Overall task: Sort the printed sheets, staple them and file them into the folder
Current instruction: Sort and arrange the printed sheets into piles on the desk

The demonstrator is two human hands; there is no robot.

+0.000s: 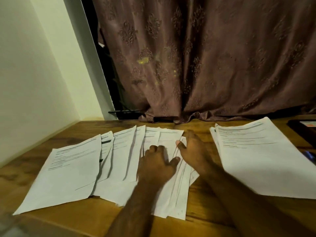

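The scene is dim and warm-toned, lit from above and the left, where the wall [30, 69] glows pale yellow-green. The printed sheets [71, 170] cast soft shadows on each other. Wide-angle distortion bends the edges, and the lower left corner is blurred

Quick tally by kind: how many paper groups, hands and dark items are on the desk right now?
Paper groups: 2, the fanned sheets and the stack
Hands: 2, left hand and right hand
Dark items at right edge: 2
Total: 6

Left hand [156, 164] flat with fingers spread, right hand [195, 151] flat alongside
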